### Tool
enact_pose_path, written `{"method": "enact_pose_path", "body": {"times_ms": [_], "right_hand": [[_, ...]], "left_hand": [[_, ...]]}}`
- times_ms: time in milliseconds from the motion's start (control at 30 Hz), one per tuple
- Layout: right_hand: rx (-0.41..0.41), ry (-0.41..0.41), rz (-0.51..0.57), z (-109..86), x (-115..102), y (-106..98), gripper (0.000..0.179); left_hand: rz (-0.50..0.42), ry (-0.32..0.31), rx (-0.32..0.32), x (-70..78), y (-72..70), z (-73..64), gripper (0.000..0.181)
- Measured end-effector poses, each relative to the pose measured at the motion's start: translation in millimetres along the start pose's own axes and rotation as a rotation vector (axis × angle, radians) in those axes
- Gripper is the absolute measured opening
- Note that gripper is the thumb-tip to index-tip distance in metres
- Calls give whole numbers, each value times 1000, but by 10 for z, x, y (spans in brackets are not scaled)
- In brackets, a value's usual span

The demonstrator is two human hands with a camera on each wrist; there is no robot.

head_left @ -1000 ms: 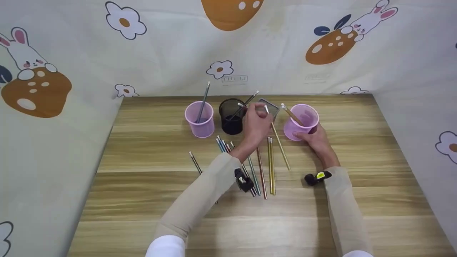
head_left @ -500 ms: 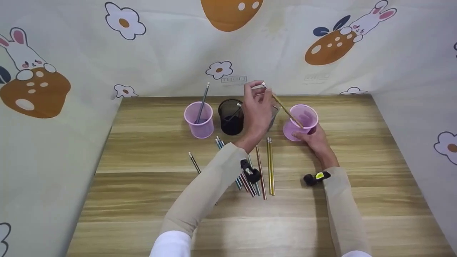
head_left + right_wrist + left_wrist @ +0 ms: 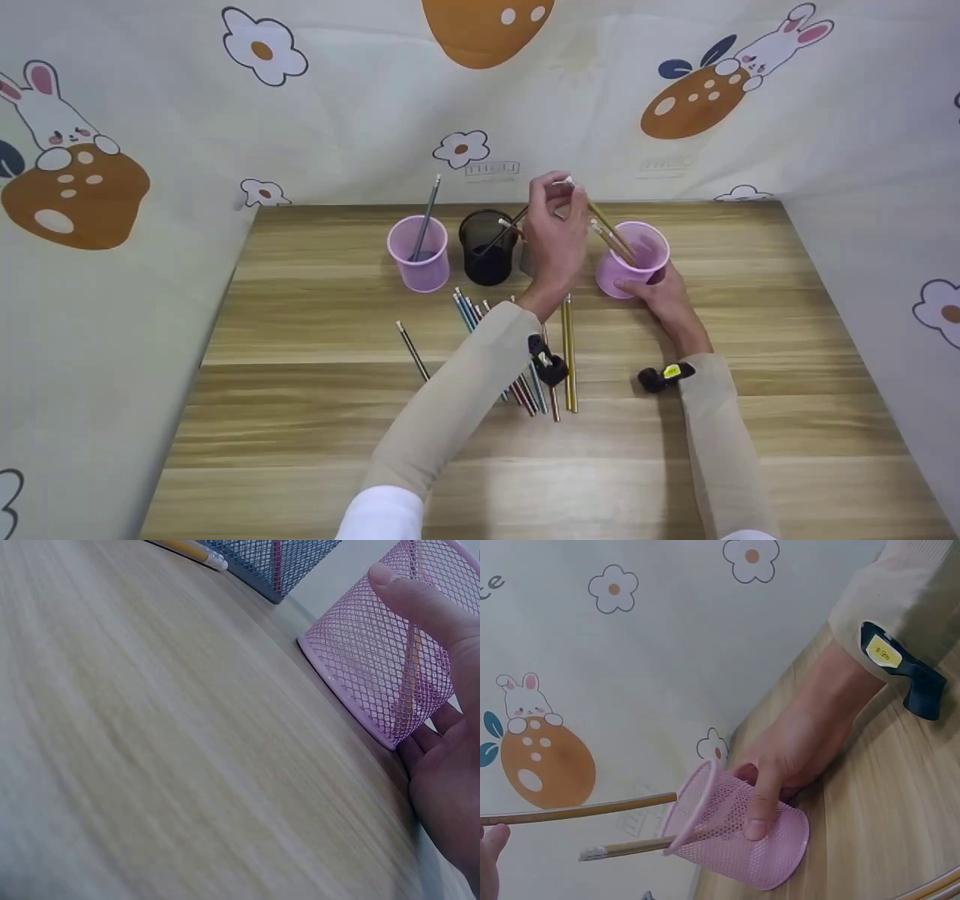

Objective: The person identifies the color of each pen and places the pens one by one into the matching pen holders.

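My left hand point(image 3: 556, 236) is raised over the back of the table and pinches a gold pencil point(image 3: 592, 810) near its white eraser end. The pencil slants down to the right, its lower end at the mouth of the right-hand pink mesh cup point(image 3: 615, 282). Another gold pencil point(image 3: 634, 847) leans inside that cup, eraser end up. Around the cup's side, my right hand point(image 3: 671, 307) holds it, thumb in front and fingers behind. In the right wrist view the cup's base is on the table. Only part of the left hand shows in the left wrist view.
To the left stand another pink cup point(image 3: 424, 276) with a dark pencil point(image 3: 425, 225) and a black mesh cup point(image 3: 488, 268) with dark pencils. A grey cup point(image 3: 526, 262) is mostly behind my left hand. Several loose pencils, including two gold pencils point(image 3: 570, 367), lie in front.
My left hand has lifted and moved right, carrying the gold pencil from over the table to the pink cup's mouth. My right hand and the cup have stayed in place.
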State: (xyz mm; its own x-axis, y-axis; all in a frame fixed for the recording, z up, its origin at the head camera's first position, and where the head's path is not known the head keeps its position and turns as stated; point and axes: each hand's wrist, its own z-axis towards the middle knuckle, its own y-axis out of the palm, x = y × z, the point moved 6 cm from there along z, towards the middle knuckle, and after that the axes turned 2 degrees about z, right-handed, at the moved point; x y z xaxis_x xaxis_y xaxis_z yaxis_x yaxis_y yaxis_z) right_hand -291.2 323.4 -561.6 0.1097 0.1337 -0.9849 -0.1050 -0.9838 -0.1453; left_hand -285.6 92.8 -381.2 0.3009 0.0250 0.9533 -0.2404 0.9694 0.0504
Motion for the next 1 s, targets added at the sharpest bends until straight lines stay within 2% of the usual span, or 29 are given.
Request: {"method": "enact_pose_path", "body": {"times_ms": [200, 367, 533, 667, 833, 1000], "right_hand": [[7, -15, -9, -10, -19, 10, 88], [9, -14, -16, -41, -56, 8, 90], [15, -19, -18, -34, -1, -4, 92], [14, -22, -7, -17, 11, -1, 91], [7, -31, -3, -9, -11, 1, 90], [3, -22, -45, -6, -11, -8, 87]], "left_hand": [[14, -25, 19, -215, 17, -34, 21], [71, -64, 15, -337, 49, -99, 16], [88, -110, -1, -475, 85, -150, 13], [97, -155, -25, -579, 93, -141, 13], [135, -200, -51, -659, 80, -114, 13], [139, -203, -93, -675, 81, -107, 14]]}}
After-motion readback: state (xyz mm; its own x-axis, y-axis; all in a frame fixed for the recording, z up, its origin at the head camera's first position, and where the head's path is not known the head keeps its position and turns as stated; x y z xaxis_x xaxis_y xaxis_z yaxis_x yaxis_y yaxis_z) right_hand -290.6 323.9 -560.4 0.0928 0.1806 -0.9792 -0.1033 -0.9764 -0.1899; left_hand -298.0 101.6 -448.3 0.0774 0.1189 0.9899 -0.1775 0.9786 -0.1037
